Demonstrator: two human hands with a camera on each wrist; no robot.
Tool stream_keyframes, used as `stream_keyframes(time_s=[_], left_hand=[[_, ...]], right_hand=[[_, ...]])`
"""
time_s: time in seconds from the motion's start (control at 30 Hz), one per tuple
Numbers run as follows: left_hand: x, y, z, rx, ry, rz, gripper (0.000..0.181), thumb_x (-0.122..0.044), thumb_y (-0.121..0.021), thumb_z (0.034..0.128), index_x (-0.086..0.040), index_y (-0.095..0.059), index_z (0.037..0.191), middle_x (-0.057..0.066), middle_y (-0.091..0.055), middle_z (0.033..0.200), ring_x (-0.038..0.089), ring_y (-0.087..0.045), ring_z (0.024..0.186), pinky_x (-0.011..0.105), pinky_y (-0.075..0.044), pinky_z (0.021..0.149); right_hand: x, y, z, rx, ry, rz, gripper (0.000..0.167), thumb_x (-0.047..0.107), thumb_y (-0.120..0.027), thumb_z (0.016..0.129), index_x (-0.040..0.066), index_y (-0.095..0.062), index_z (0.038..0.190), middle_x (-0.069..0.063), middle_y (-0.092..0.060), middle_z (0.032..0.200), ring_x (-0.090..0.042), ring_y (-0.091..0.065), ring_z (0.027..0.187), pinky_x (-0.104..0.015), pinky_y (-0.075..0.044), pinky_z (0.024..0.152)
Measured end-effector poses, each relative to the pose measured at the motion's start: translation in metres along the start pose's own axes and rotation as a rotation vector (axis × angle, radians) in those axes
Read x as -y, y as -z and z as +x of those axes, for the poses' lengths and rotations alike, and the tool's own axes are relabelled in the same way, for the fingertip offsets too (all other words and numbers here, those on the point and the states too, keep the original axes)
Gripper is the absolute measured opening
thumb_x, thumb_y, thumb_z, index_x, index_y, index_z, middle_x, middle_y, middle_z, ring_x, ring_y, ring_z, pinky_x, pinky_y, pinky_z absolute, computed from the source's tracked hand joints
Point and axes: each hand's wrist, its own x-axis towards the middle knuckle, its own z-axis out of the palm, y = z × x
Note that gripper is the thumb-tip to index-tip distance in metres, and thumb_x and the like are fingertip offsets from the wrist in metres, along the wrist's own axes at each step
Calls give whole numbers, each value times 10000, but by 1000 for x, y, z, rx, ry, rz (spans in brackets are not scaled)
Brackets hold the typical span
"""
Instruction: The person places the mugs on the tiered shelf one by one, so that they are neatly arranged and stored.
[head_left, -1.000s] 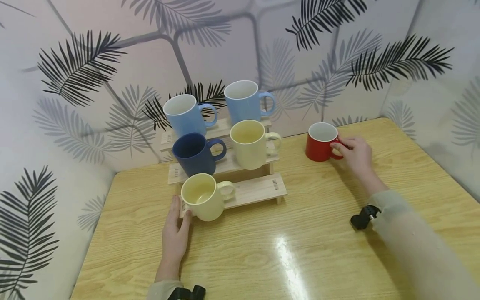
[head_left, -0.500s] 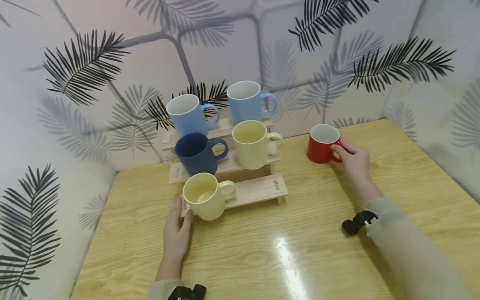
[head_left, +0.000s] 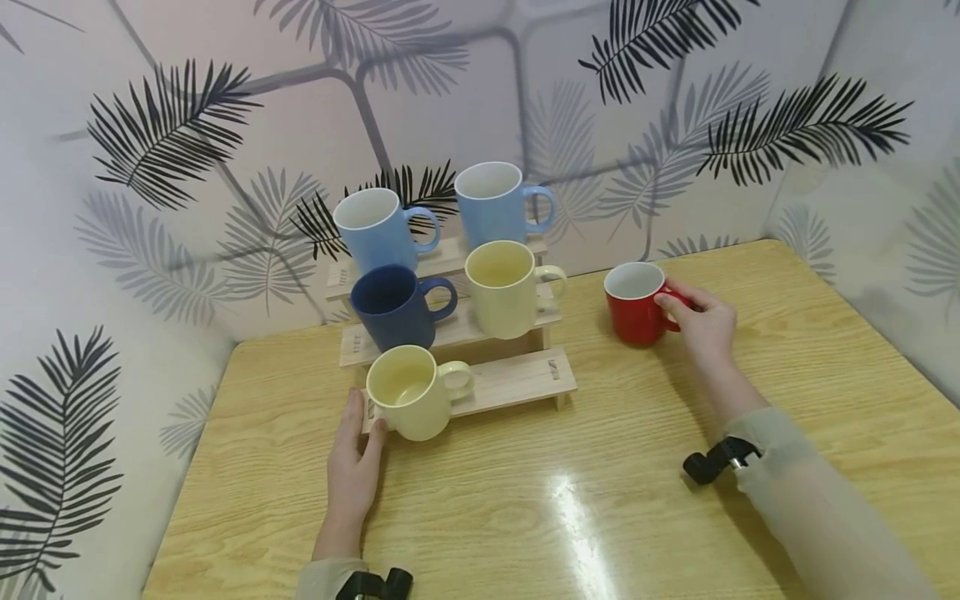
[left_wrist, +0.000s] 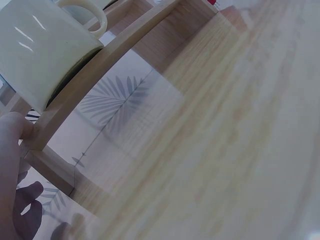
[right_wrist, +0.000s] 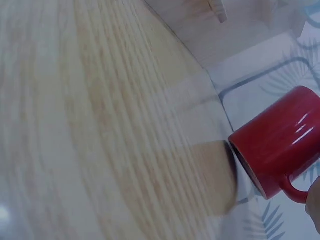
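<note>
In the head view my right hand [head_left: 705,321] grips the handle of a red mug [head_left: 633,315] with a white inside. The right wrist view shows the red mug [right_wrist: 280,142] with its base just off the table. My left hand [head_left: 354,467] holds the left end of a three-step wooden rack [head_left: 517,379]. In the left wrist view the thumb lies on the board's corner, the other fingers below it. A pale yellow mug [head_left: 411,400] stands on the lowest step, near that hand.
A dark blue mug [head_left: 393,310] and another pale yellow mug [head_left: 501,292] stand on the middle step. Two light blue mugs, one left [head_left: 378,233] and one right [head_left: 491,208], are on the top step. A leaf-patterned wall [head_left: 585,167] rises behind the wooden table [head_left: 637,467].
The red mug has come up off the table and moved slightly left and toward me in my right hand. My left hand stays at the rack's end.
</note>
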Motion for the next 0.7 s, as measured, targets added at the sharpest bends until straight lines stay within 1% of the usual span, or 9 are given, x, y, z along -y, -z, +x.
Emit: stream_keyframes(time_s=[0.1,0.2,0.3,0.47,0.57,0.7], left_hand=[[0,0,0,1,1,7,623,-356,-475,1007,-79,-246,1515,66,-230,1564,201,-189,1426,435,-187,1143],[-1,0,0,1,-1,7,622,-354,-474,1008,-75,-246,1515,70,-230,1564,204,-189,1426,436,-185,1143],[-1,0,0,4,-2,3,621,-350,-474,1008,-73,-243,1515,73,-226,1565,204,-186,1426,433,-181,1145],[-1,1,1,2,-11,-1,619,-338,-479,1009,-59,-248,1511,79,-230,1563,204,-188,1426,430,-181,1145],[0,1,1,1,-18,-13,618,-326,-483,1008,-48,-250,1508,87,-231,1561,204,-187,1426,431,-180,1145],[0,0,0,1,-22,-21,617,-321,-485,1008,-43,-249,1507,92,-232,1561,203,-186,1426,431,-178,1146]], right_hand=[[4,2,-6,62,20,28,313,36,-819,736,67,-755,1041,47,-710,877,-78,-644,777,-220,-559,637],[9,4,-14,114,66,36,307,28,-810,744,50,-750,1045,43,-716,889,-82,-659,780,-232,-563,635],[16,4,-21,163,110,78,283,-24,-775,765,7,-739,1044,16,-723,890,-97,-674,783,-266,-569,626],[27,0,-35,277,163,180,246,-145,-683,795,-50,-727,1018,-46,-728,901,-129,-689,782,-318,-573,616],[33,-3,-44,338,181,228,237,-170,-665,795,-65,-726,999,-74,-725,904,-150,-692,776,-331,-573,616],[37,-6,-55,421,205,281,238,-190,-646,797,-104,-704,1011,-108,-712,908,-176,-687,774,-343,-575,620]])
